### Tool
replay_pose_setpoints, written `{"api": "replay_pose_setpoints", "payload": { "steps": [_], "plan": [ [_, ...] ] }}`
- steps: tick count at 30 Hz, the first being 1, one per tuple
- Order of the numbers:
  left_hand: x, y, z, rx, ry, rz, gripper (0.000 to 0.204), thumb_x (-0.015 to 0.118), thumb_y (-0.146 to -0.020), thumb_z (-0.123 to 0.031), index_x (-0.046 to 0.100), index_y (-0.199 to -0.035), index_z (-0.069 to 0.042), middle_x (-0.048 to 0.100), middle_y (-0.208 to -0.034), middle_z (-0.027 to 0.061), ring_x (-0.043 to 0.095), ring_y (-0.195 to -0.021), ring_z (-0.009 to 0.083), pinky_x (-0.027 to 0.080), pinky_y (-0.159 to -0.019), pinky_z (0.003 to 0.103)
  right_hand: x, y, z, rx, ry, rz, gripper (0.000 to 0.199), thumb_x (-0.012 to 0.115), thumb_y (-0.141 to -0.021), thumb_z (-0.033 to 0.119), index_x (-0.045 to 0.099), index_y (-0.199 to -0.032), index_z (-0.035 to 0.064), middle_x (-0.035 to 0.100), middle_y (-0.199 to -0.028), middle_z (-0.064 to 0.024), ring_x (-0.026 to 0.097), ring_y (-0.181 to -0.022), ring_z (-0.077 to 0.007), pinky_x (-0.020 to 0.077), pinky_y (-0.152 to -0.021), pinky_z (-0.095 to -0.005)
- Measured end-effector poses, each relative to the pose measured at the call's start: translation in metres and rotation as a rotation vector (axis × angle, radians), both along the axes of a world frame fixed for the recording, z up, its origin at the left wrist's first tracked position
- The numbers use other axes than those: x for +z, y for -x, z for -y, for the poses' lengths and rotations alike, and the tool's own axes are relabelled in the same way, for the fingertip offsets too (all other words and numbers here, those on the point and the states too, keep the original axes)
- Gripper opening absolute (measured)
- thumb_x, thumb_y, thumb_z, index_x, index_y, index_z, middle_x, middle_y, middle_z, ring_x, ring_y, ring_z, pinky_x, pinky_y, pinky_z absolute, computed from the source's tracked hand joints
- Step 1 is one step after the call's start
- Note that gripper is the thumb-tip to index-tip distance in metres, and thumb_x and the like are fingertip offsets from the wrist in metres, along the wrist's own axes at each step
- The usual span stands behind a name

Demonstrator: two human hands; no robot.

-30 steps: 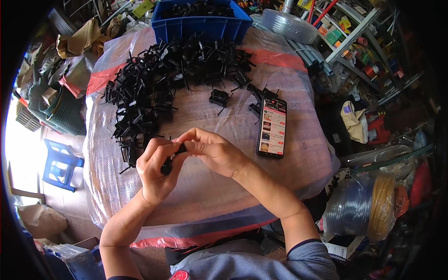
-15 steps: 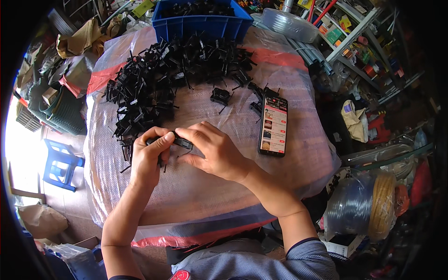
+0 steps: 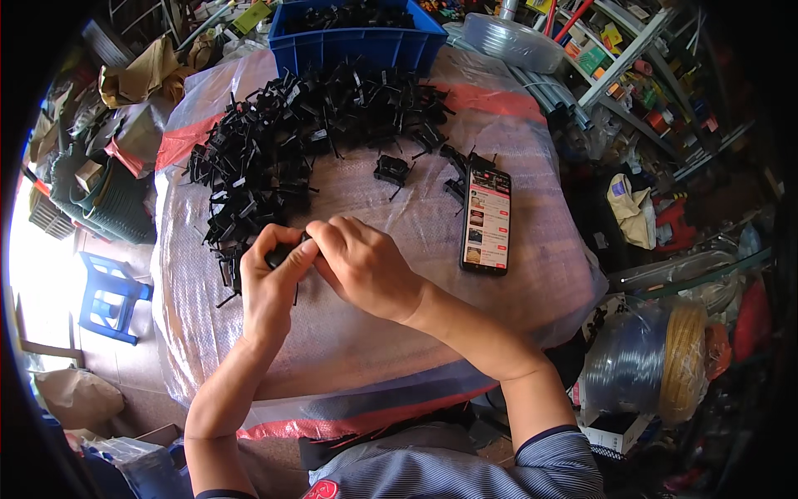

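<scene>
Small black plastic part [image 3: 281,252], left of frame centre, pinched between left hand [image 3: 270,291] and right hand [image 3: 366,266], both closed on it. Looks mid-assembly; next likely needs firm pressing. Black parts heap [image 3: 283,141] above; phone [image 3: 485,218] right, on wrapped tabletop [image 3: 349,349].

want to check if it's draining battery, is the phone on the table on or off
On. The phone lies flat, face up on the plastic-wrapped table, right of the hands, and its screen is lit, showing rows of small pictures under a red band.

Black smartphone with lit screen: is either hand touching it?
No, the black smartphone lies apart on the plastic-wrapped table, right of both hands.
</scene>
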State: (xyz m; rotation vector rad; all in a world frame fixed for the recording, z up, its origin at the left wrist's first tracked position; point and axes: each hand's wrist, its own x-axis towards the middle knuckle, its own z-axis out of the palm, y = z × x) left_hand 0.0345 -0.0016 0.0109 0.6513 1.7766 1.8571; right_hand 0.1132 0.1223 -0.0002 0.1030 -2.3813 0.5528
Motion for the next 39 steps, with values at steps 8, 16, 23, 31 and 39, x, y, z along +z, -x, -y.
{"api": "replay_pose_setpoints", "payload": {
  "steps": [8,16,23,31,39],
  "plan": [
    [-0.016,0.071,0.011,0.051,-0.450,0.330,0.008,0.054,-0.085,-0.017,0.055,-0.087,-0.010,0.062,-0.107,0.0072,0.056,-0.073,0.0081,0.039,-0.050,0.016,-0.013,0.030,0.019,0.128,0.107,0.162,0.076,0.069,-0.072,0.018,0.030,-0.135,0.0031,0.040,-0.129,-0.0193,0.042,-0.112,-0.0344,0.0354,-0.096,-0.0398],
    [-0.005,0.062,0.009,0.053,-0.495,0.559,0.009,0.057,-0.082,-0.016,0.055,-0.090,-0.012,0.062,-0.086,0.0029,0.058,-0.080,0.0143,0.046,-0.067,0.026,-0.035,0.022,-0.013,0.011,-0.021,0.231,0.025,0.067,-0.072,0.016,0.059,-0.094,0.0074,0.053,-0.087,-0.0075,0.052,-0.084,-0.0266,0.0448,-0.078,-0.0368],
    [-0.008,0.061,0.009,-0.142,-0.593,0.671,0.033,0.054,-0.082,-0.010,0.051,-0.114,-0.008,0.057,-0.090,0.0046,0.055,-0.078,0.0153,0.048,-0.070,0.028,-0.027,0.010,-0.015,0.138,-0.080,0.220,0.010,0.064,-0.074,0.011,0.061,-0.081,0.0048,0.054,-0.085,-0.0067,0.054,-0.083,-0.0262,0.0460,-0.076,-0.0343],
    [-0.001,0.044,0.006,-0.277,-0.245,0.333,0.037,0.062,-0.079,-0.012,0.055,-0.113,-0.001,0.055,-0.088,0.0020,0.051,-0.071,0.0088,0.042,-0.061,0.022,0.019,-0.022,-0.037,0.325,0.681,0.321,0.011,0.064,-0.082,0.010,0.061,-0.084,0.0001,0.059,-0.077,-0.0012,0.052,-0.072,-0.0069,0.0418,-0.067,-0.0215],
    [-0.003,0.039,0.001,-0.307,-0.231,0.324,0.011,0.062,-0.081,-0.011,0.054,-0.087,-0.006,0.052,-0.072,-0.0006,0.050,-0.063,0.0068,0.042,-0.056,0.022,0.015,-0.021,-0.023,0.408,0.863,0.428,0.013,0.064,-0.083,0.011,0.058,-0.090,0.0009,0.056,-0.079,0.0024,0.047,-0.074,-0.0048,0.0411,-0.067,-0.0211]
  ]
}}
